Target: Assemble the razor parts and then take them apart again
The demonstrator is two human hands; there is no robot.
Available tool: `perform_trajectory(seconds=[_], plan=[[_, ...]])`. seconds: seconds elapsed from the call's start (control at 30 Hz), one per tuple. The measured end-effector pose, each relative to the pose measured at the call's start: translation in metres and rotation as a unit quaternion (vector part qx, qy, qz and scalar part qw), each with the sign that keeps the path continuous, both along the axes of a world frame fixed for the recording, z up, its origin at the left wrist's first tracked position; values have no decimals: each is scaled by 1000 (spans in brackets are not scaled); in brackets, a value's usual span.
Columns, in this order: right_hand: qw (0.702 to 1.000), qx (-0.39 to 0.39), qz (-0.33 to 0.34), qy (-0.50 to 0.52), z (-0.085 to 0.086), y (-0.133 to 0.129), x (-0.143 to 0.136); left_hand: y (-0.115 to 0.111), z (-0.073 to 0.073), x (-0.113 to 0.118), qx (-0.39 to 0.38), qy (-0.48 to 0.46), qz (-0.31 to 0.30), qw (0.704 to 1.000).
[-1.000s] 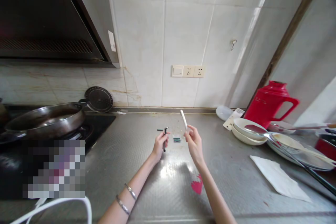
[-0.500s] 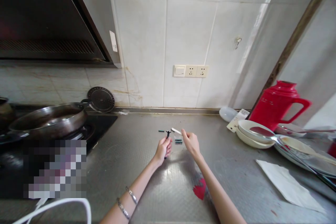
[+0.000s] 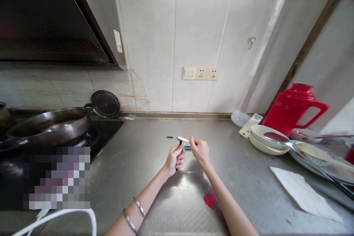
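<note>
My left hand (image 3: 174, 159) is closed round a black handle (image 3: 180, 142), a razor by its T-shaped top in the earlier view, held upright above the steel counter (image 3: 143, 155). Between its fingertips my right hand (image 3: 199, 150) pinches a thin white stick (image 3: 183, 139), which lies across the top of the handle. The stick hides that top, and whether the two touch is too small to tell. Just behind the hands are small dark green strips (image 3: 187, 148), partly covered. Another dark green strip (image 3: 170, 137) lies on the counter to their left.
At the left, a steel pan (image 3: 49, 127) stands on the black stove. A red thermos (image 3: 293, 108), stacked bowls (image 3: 268, 149) and a white paper sheet (image 3: 305, 193) are at the right. A white cable (image 3: 69, 212) curves at the lower left.
My left hand has moved slightly right with the razor. The white stick has shifted left in my right hand, from beside the razor's top to across it.
</note>
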State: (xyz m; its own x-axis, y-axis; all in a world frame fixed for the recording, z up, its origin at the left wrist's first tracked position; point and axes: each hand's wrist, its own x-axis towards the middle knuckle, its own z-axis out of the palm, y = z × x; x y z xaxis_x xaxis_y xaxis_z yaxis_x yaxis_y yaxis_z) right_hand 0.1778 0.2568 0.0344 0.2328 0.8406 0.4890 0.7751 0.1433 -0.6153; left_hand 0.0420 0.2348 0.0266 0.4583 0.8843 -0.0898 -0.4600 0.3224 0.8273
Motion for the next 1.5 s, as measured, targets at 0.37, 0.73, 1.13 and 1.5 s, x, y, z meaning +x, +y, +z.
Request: perform_trajectory(seconds=[0.37, 0.73, 1.13, 1.5], plan=[[1000, 8, -19, 2, 2, -2, 9, 2, -1, -3, 7, -8, 0, 1000], [999, 18, -17, 36, -8, 3, 8, 0, 4, -5, -10, -55, -49, 997], [998, 37, 12, 41, -9, 1, 5, 0, 8, -8, -31, -98, -95, 990], [999, 10, -2, 41, -7, 3, 20, 4, 14, -12, 62, -12, 18, 998]])
